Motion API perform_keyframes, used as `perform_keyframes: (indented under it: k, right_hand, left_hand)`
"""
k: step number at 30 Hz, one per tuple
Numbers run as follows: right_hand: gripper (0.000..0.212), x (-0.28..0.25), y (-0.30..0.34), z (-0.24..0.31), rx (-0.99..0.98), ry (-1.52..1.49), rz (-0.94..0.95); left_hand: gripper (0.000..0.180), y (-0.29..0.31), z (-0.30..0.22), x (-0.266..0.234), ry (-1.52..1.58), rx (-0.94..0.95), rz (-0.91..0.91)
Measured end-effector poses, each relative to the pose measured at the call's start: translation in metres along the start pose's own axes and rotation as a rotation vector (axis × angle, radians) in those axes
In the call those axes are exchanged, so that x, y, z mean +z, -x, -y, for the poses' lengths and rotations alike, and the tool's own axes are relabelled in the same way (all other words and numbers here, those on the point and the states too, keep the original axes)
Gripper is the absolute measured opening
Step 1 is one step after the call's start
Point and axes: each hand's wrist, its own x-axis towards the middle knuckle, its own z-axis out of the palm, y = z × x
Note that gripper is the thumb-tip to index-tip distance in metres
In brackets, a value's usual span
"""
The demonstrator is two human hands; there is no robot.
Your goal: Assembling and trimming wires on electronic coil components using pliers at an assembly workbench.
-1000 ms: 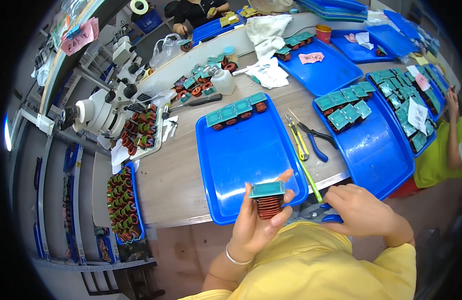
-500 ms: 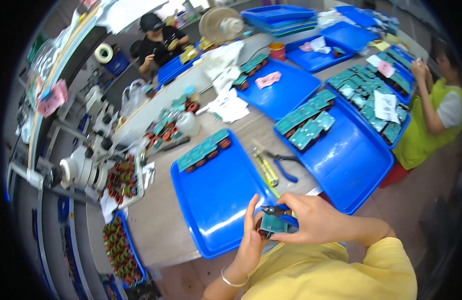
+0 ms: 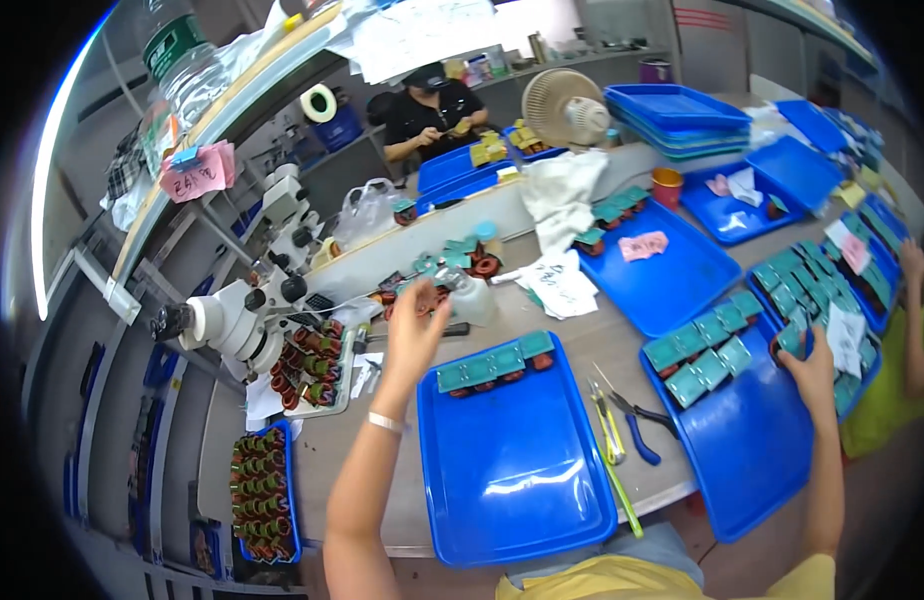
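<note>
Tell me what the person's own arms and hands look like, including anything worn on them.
The left hand and right hand are ungloved, and both visible forearms are uncovered. A pale, narrow band circles the left wrist; none shows on the right. A yellow sleeve appears at the lower edge on the right arm.

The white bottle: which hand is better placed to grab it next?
Probably the left hand: it is close to the white bottle, though I cannot tell if they touch. The right hand is far across near a blue tray, with its fingers at a green-topped part.
</note>
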Motion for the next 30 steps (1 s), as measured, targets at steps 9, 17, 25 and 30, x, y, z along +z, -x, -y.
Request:
perform_keyframes:
  k: [9, 17, 25, 30]
  right_hand:
    - [0.038, 0.035, -0.001, -0.051, -0.064, 0.016, 0.112]
    - [0.037, -0.008, 0.02, -0.071, 0.426, -0.226, -0.074]
    - [0.054, -0.009, 0.068, -0.028, -0.059, -0.627, 0.376]
    - [0.049, -0.015, 0.095, 0.064, -0.166, -0.59, 0.743]
  left_hand:
    - [0.067, -0.196, 0.144, 0.014, -0.452, -0.093, -0.327]
    - [0.032, -0.193, 0.162, 0.035, -0.281, 0.071, -0.524]
    - [0.045, -0.033, 0.069, -0.068, 0.873, -0.414, -0.481]
    - [0.029, 0.098, 0.051, -0.136, 0.742, -0.712, -0.397]
